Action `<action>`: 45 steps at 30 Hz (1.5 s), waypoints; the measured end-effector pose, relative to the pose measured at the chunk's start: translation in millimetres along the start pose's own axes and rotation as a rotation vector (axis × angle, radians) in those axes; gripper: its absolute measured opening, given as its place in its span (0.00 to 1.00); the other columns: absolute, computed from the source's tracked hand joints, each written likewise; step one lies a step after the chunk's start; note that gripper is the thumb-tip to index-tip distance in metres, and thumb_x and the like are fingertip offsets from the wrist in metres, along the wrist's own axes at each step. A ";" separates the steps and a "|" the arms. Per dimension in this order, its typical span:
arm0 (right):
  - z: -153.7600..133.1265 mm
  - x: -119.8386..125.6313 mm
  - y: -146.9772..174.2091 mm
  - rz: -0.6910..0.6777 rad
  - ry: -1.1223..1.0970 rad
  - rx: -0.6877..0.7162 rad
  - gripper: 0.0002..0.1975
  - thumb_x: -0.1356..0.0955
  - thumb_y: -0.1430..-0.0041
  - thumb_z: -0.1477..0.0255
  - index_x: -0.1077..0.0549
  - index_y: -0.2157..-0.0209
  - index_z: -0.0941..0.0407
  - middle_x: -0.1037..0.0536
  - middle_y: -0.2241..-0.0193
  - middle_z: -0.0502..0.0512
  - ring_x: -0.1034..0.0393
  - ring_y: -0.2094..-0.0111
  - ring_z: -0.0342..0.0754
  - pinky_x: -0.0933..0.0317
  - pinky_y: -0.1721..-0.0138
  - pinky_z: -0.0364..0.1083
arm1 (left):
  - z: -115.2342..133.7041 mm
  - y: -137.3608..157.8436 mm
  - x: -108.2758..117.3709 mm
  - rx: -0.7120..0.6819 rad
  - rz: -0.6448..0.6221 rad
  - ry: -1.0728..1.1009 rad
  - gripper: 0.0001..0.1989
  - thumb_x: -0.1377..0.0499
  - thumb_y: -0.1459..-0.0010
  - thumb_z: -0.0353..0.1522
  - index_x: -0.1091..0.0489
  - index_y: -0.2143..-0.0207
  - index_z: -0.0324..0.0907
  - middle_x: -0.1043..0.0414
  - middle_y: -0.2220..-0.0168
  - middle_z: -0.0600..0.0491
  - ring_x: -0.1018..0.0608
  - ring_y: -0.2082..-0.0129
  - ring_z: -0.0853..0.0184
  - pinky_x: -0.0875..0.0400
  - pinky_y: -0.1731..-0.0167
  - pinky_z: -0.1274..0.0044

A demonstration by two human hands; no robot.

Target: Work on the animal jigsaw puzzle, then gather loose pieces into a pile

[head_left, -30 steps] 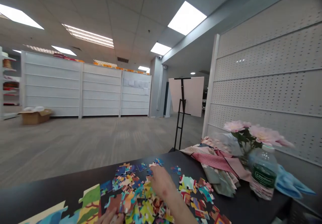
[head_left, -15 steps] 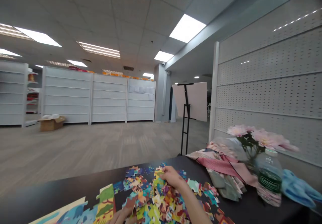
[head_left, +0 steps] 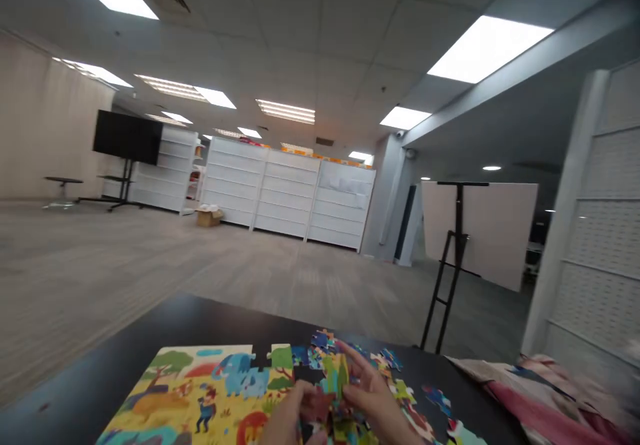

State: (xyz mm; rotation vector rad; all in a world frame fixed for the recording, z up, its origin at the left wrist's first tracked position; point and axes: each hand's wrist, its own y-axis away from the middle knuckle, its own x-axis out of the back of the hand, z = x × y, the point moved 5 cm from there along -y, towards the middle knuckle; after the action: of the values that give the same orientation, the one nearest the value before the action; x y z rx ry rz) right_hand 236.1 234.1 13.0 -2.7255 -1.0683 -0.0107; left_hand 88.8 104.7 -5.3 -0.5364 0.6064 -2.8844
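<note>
Centrally, at the lower edge of the head view, both hands meet over a black tabletop [head_left: 165, 325]. The left hand [head_left: 287, 418] and the right hand [head_left: 367, 398] together pinch a small green-and-yellow cardboard jigsaw piece [head_left: 336, 375], which stands lifted and roughly upright just above the loose colourful jigsaw pieces [head_left: 395, 391]. The fingers of both hands are closed on this piece from either side; the exact contact points are blurred.

Left of the held piece lies the partly assembled cartoon-animal jigsaw panel [head_left: 200, 385], flat on the tabletop, with an unfilled notch along its upper edge near the hands. Right of the held piece, beyond the loose heap, a folded pink patterned cloth [head_left: 540, 398] rests at the table's edge. Behind the held piece, across the grey floor, stand a black easel with a pale board [head_left: 475, 231], a row of white shelving units [head_left: 290, 191] and a dark screen on a stand [head_left: 127, 138].

Judged from this arrangement, the step in hand is inspecting and orienting a picked piece. The next move appears to call for turning it flat, matching its colours and tabs to the panel's open edge, and pressing it in without disturbing joined pieces.
</note>
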 end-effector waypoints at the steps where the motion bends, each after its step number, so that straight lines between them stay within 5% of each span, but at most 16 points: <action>1: 0.8 -15.8 3.3 -0.075 -0.025 -0.006 0.42 0.22 0.57 0.55 0.33 0.41 0.49 0.24 0.64 0.49 0.29 0.75 0.44 0.34 0.70 0.46 | -1.9 -0.1 0.5 0.027 0.006 0.048 0.17 0.34 0.47 0.36 0.36 0.58 0.46 0.23 0.62 0.53 0.21 0.65 0.64 0.30 0.68 0.79; 4: -3.9 -43.2 13.0 -0.178 -0.029 -0.050 0.35 0.22 0.54 0.53 0.28 0.46 0.49 0.21 0.65 0.50 0.25 0.74 0.47 0.31 0.69 0.47 | -4.1 1.1 6.4 0.089 0.058 0.158 0.16 0.36 0.46 0.39 0.40 0.62 0.45 0.27 0.69 0.55 0.24 0.69 0.65 0.34 0.71 0.78; 8: -24.1 -43.3 19.3 -0.173 0.076 -0.043 0.28 0.29 0.44 0.45 0.22 0.53 0.53 0.18 0.70 0.55 0.21 0.69 0.53 0.31 0.67 0.48 | -3.2 3.2 23.5 0.158 0.166 0.222 0.16 0.38 0.44 0.46 0.36 0.66 0.44 0.35 0.72 0.57 0.30 0.70 0.66 0.36 0.69 0.76; 13: -34.2 -46.3 23.6 -0.217 0.188 -0.020 0.24 0.29 0.42 0.47 0.21 0.65 0.55 0.18 0.73 0.55 0.24 0.72 0.48 0.37 0.72 0.43 | -3.3 4.2 39.5 0.228 0.202 0.310 0.24 0.42 0.45 0.55 0.33 0.63 0.43 0.36 0.69 0.56 0.31 0.70 0.65 0.36 0.72 0.75; 20: -31.0 -57.2 27.5 -0.229 0.183 -0.076 0.22 0.26 0.47 0.49 0.21 0.67 0.55 0.26 0.79 0.46 0.38 0.81 0.39 0.42 0.76 0.40 | 3.4 7.5 51.8 0.221 0.220 0.312 0.20 0.40 0.44 0.49 0.26 0.61 0.41 0.27 0.62 0.51 0.28 0.60 0.60 0.33 0.58 0.71; 27: -40.4 -52.7 27.4 -0.196 0.229 -0.013 0.22 0.28 0.43 0.50 0.20 0.64 0.55 0.21 0.73 0.52 0.29 0.73 0.47 0.36 0.69 0.44 | 16.1 7.3 56.4 0.169 0.146 0.314 0.21 0.35 0.48 0.46 0.30 0.60 0.40 0.29 0.62 0.50 0.27 0.61 0.61 0.34 0.59 0.71; 32: -37.6 -28.5 22.3 -0.134 0.353 0.041 0.23 0.33 0.38 0.49 0.20 0.60 0.55 0.20 0.72 0.54 0.26 0.71 0.51 0.34 0.67 0.47 | 34.7 21.2 109.0 0.207 0.082 0.214 0.21 0.33 0.47 0.47 0.28 0.61 0.40 0.32 0.69 0.56 0.31 0.69 0.69 0.38 0.67 0.77; 38: -32.1 -17.9 16.8 -0.101 0.393 0.029 0.22 0.33 0.38 0.50 0.20 0.60 0.54 0.19 0.71 0.55 0.24 0.69 0.53 0.32 0.65 0.48 | 29.9 78.3 185.4 0.346 0.023 -0.003 0.19 0.32 0.47 0.44 0.27 0.61 0.39 0.35 0.72 0.59 0.33 0.73 0.70 0.40 0.71 0.78; 45: -24.5 -22.0 16.8 -0.120 0.432 0.022 0.18 0.33 0.37 0.53 0.20 0.60 0.52 0.18 0.70 0.56 0.24 0.69 0.53 0.33 0.67 0.47 | 34.0 124.2 203.0 0.410 -0.026 -0.331 0.13 0.35 0.44 0.36 0.23 0.57 0.42 0.25 0.63 0.54 0.28 0.64 0.65 0.35 0.62 0.76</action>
State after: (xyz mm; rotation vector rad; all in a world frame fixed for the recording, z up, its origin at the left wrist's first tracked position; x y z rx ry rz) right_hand 232.9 202.4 31.8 -2.4675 -1.0834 -0.5735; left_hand -78.0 -63.4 36.0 -0.9235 -0.0405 -2.7346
